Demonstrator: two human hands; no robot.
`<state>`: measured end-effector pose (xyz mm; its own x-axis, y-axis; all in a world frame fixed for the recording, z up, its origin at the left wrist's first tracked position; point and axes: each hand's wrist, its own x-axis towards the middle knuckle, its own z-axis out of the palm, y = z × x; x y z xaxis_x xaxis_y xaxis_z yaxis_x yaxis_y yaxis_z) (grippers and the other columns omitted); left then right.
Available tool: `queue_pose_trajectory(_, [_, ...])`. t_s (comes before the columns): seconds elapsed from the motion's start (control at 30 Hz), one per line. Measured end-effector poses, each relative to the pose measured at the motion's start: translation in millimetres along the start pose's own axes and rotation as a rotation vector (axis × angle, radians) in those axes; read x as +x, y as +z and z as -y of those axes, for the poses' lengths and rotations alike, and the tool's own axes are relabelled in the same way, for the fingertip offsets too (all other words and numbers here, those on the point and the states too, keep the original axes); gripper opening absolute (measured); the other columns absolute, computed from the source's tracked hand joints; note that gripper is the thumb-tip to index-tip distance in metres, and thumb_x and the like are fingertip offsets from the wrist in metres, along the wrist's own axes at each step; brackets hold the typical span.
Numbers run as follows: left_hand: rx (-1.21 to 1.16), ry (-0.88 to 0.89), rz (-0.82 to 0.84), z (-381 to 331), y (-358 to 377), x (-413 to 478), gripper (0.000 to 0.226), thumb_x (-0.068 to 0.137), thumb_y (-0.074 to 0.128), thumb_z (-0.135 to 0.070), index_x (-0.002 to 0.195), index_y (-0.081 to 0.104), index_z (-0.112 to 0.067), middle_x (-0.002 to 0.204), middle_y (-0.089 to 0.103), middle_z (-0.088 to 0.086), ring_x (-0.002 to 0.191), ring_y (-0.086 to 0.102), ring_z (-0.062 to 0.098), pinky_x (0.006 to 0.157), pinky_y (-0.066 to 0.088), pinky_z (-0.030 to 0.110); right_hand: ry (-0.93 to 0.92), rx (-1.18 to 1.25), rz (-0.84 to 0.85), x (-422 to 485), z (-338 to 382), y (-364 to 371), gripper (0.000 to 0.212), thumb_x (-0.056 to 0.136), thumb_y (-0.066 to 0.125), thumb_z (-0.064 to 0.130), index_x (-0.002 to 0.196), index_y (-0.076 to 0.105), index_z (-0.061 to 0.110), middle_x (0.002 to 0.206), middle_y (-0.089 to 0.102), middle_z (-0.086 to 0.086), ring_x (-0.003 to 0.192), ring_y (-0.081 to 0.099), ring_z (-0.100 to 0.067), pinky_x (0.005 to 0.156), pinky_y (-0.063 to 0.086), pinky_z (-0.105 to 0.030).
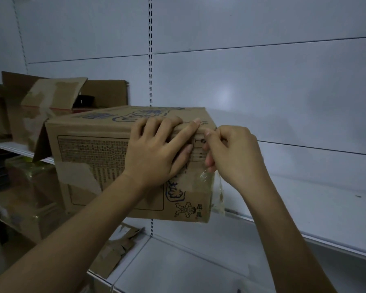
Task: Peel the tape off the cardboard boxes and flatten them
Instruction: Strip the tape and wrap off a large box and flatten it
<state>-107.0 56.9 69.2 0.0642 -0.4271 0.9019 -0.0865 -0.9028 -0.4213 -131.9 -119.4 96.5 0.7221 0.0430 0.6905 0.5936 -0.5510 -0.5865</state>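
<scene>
I log printed brown cardboard box [93,149] at front edge of white metal shelf [304,210], left hand [156,151] flat on it, fingers spread, right hand [235,157] curled, pinching clear tape strip [219,187] at its right corner.

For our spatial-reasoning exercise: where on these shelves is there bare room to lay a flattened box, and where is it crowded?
Bare: the white upper shelf right of the printed brown cardboard box; also the lower white shelf right of the torn cardboard scraps. Crowded: the left, with opened brown boxes.
</scene>
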Motion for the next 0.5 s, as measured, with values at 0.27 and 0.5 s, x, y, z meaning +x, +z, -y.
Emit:
queue_pose_trajectory(0.27, [-0.014, -0.021, 0.062, 12, 2, -3, 0.044, 0.099, 0.037, -0.044, 0.14, 0.043, -0.027, 0.116, 0.063, 0.01, 0.098, 0.052, 0.031, 0.085, 0.035, 0.043, 0.024, 0.592, -0.235, -65, -37, 5, 0.036, 0.092, 0.052, 0.032, 0.063, 0.062, 0.013, 0.046, 0.052, -0.007, 0.036, 0.048, -0.008, 0.042, 0.045, -0.018])
queue_pose_trajectory(0.5, [-0.008, -0.026, 0.076, 10, -3, -2, 0.043, 0.099, 0.042, -0.041, 0.136, 0.054, -0.024, 0.115, 0.064, 0.009, 0.097, 0.057, 0.033, 0.086, 0.035, 0.042, -0.07, -0.155, -0.007, -65, -47, 21, 0.095, 0.061, 0.052, 0.084, 0.137, 0.035, 0.031, 0.129, 0.045, 0.015, 0.083, 0.06, -0.007, 0.066, 0.043, -0.026])
